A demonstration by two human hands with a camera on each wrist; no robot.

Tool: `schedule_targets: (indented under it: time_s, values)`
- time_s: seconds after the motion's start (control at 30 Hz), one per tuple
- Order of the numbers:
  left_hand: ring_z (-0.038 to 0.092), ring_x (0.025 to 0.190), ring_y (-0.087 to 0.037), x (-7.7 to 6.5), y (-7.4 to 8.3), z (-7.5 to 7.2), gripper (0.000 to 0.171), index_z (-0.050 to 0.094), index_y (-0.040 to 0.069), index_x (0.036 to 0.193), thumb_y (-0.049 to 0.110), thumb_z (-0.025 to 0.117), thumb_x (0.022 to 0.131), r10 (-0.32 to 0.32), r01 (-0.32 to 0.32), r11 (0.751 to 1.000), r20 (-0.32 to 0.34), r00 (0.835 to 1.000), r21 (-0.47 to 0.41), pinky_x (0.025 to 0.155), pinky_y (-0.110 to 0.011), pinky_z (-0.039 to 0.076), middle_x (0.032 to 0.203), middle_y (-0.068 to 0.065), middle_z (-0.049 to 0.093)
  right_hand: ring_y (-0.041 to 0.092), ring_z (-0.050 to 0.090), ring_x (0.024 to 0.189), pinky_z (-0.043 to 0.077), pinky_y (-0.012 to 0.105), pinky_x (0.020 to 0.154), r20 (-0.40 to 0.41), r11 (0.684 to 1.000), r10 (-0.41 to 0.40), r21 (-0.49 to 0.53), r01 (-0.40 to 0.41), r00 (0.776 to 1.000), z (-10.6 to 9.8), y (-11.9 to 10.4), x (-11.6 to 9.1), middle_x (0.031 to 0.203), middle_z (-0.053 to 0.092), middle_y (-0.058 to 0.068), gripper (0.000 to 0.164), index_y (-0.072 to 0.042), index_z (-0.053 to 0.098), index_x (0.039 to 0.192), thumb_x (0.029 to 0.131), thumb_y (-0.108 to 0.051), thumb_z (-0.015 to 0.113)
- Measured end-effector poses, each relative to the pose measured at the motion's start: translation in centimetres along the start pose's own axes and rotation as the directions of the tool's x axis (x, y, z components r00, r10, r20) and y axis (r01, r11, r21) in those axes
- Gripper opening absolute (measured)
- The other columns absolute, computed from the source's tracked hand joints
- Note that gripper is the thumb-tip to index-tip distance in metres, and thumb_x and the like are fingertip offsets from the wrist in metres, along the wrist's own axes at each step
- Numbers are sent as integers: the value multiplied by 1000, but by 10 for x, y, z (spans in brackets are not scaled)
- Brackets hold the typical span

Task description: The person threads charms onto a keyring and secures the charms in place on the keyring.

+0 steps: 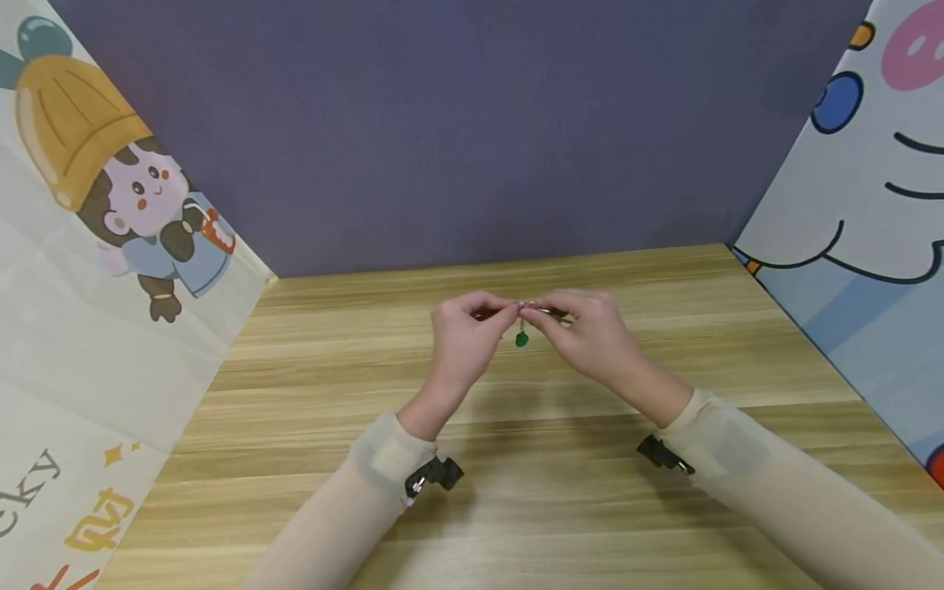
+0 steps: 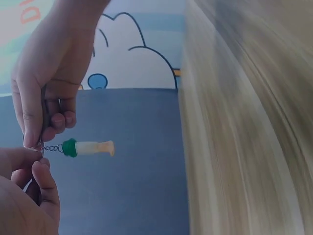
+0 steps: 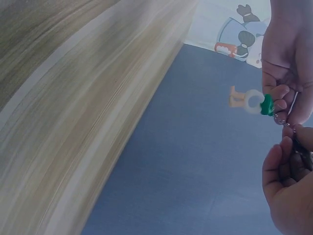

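Raised over the table, my left hand [image 1: 466,338] and right hand [image 1: 599,338] meet fingertip to fingertip and pinch a keychain ring between them. From it a short metal chain [image 2: 52,147] leads to a small figure charm [image 3: 253,101] with a green top, a whitish middle and peach feet. The charm's green top [image 1: 521,338] shows below the fingers in the head view. A thin dark metal piece [image 2: 45,110] lies in the right hand, and a slim silvery one [image 3: 293,103] in the left. Their kind cannot be told; fingers hide most of them and the ring.
Below lies a light wood-grain table [image 1: 546,508]. A dark purple-grey panel [image 1: 472,131] stands along its back edge. Printed cartoon panels flank it, one on the left [image 1: 44,344] and one on the right [image 1: 885,311]. Black camera mounts [image 1: 435,474] sit at both wrists.
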State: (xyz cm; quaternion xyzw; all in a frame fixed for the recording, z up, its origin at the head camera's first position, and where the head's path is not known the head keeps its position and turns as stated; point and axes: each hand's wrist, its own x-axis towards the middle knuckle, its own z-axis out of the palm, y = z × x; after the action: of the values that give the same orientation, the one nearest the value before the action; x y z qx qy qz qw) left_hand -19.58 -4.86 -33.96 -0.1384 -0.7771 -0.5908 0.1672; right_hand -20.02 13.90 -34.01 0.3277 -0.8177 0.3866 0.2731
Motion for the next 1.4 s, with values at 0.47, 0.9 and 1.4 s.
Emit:
schedule_targets:
  time_s: [0.47, 0.9, 1.4]
  values:
    - [73, 74, -18, 4, 2, -5, 9, 84, 8, 95, 14, 78, 97, 48, -65, 986, 111, 993, 151, 66, -22, 61, 89, -7, 82, 15, 77, 76, 62, 31, 63, 7, 1000, -1, -25, 1, 1000, -2, 3, 1, 91, 83, 7, 8, -4, 84, 98, 94, -10, 82]
    - [69, 78, -12, 10, 16, -16, 13, 83, 11, 102, 14, 71, 101, 265, -480, 701, 433, 861, 527, 70, -25, 58, 95, -1, 81, 6, 62, 65, 52, 25, 60, 200, 994, 59, -104, -39, 978, -12, 4, 4, 89, 82, 4, 9, -8, 84, 99, 98, -14, 78]
    - [72, 75, -9, 18, 12, -17, 11, 82, 8, 102, 12, 72, 102, 100, -389, 820, 565, 819, 419, 66, -19, 57, 92, -3, 82, 18, 70, 78, 62, 29, 67, 337, 881, -321, -235, 409, 885, -18, 7, 10, 87, 74, 7, 6, -2, 80, 95, 90, -2, 83]
